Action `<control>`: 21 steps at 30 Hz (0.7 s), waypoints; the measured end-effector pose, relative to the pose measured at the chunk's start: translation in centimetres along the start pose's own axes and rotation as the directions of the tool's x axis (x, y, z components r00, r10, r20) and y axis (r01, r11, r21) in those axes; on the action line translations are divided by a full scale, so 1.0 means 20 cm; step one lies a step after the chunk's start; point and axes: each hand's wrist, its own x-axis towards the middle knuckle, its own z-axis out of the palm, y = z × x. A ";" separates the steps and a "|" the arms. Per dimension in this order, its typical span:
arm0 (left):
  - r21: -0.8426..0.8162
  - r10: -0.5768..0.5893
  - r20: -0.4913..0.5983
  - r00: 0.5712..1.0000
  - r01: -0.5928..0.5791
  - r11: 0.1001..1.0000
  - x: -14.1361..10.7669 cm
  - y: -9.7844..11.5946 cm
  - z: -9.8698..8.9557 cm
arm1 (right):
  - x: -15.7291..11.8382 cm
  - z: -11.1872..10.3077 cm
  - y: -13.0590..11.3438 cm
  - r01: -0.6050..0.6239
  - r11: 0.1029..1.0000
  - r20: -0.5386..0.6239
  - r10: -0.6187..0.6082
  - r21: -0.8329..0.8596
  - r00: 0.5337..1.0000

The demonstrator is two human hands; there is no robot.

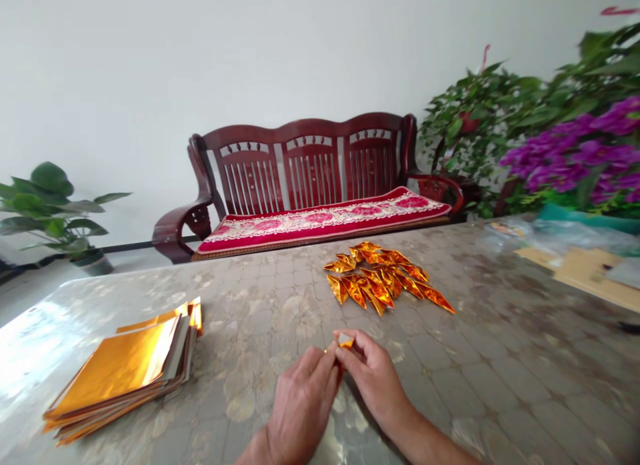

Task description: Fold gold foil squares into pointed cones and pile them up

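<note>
Close together above the table, my left hand and my right hand hold one small piece of gold foil paper between their fingertips. Part of the piece shows a pale grey underside; the rest is hidden by the fingers. The fingers of both hands are closed on it. Beyond the hands lies a cluster of folded, pointed gold foil pieces. To the left sits a stack of flat gold foil sheets, with grey backs showing at its right side.
The table has a patterned, glossy cover. Clear plastic and brown cardboard lie at its right, near purple flowers. Behind it stands a wooden bench with a red cushion. A potted plant is at the left.
</note>
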 end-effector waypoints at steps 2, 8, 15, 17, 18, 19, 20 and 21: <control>-0.140 -0.071 -0.060 0.996 0.062 0.988 0.00 -0.03 0.01 | 0.01 0.00 0.01 -0.021 1.000 0.005 0.021 -0.003 1.000; -0.518 -0.400 -0.035 0.916 0.326 0.791 0.02 -0.07 0.05 | 0.01 -0.01 0.02 -0.021 0.998 0.016 0.022 -0.061 1.000; -0.726 -0.513 0.153 0.845 0.448 0.522 0.05 -0.04 0.06 | 0.03 -0.03 0.03 0.021 0.992 0.043 -0.015 -0.128 0.999; -0.740 -0.520 0.131 0.844 0.432 0.515 0.06 -0.04 0.06 | 0.03 -0.03 0.03 0.023 0.989 0.050 -0.016 -0.148 0.999; -0.754 -0.523 0.132 0.842 0.428 0.499 0.06 -0.04 0.06 | 0.03 -0.03 0.03 0.026 0.987 0.054 -0.018 -0.158 0.998; -0.770 -0.529 0.145 0.836 0.431 0.470 0.06 -0.04 0.06 | 0.03 -0.03 0.02 0.028 0.985 0.057 -0.019 -0.169 0.998; -0.787 -0.537 0.166 0.827 0.439 0.433 0.07 -0.04 0.07 | 0.03 -0.03 0.02 0.029 0.983 0.062 -0.018 -0.179 0.998; -0.800 -0.546 0.191 0.816 0.452 0.395 0.07 -0.04 0.07 | 0.04 -0.04 0.02 0.025 0.983 0.069 -0.012 -0.184 0.998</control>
